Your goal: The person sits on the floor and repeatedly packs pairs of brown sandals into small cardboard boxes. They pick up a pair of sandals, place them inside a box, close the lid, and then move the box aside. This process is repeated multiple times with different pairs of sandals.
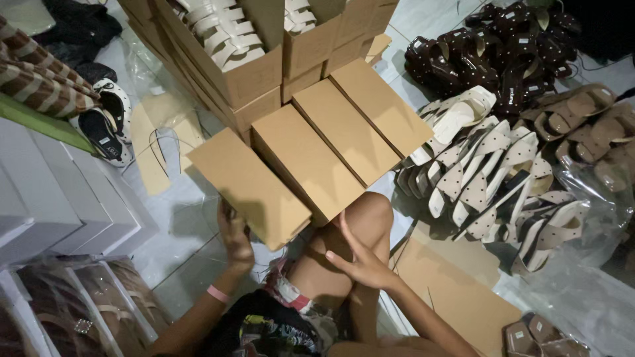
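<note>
while the person sits on the pale tiled floor (192, 231) with one knee (370, 211) raised, four flat brown cardboard boxes (344, 129) lie side by side in a slanted row just in front of the knee. behind this row stand bigger open cartons (245, 79), and white strap sandals (221, 30) are packed inside them. on the right side of the floor there is a wide heap of cream sandals with dark dots (489, 172), farther back a heap of dark brown sandals (503, 46), and at the far right some tan sandals (589, 119). white boxes (53, 192) are stacked at the left edge. the left hand (235, 239), which has a pink band (218, 293) on the wrist, is closed on the near end of the nearest box (248, 188) and grips it from below; this box is at the left end of the row and it touches the next one. the right hand (362, 261) is open, its fingers are spread, and it rests on the raised leg just under the knee, holding nothing. a flat cardboard sheet (456, 291) lies on the floor at the right of the leg.
</note>
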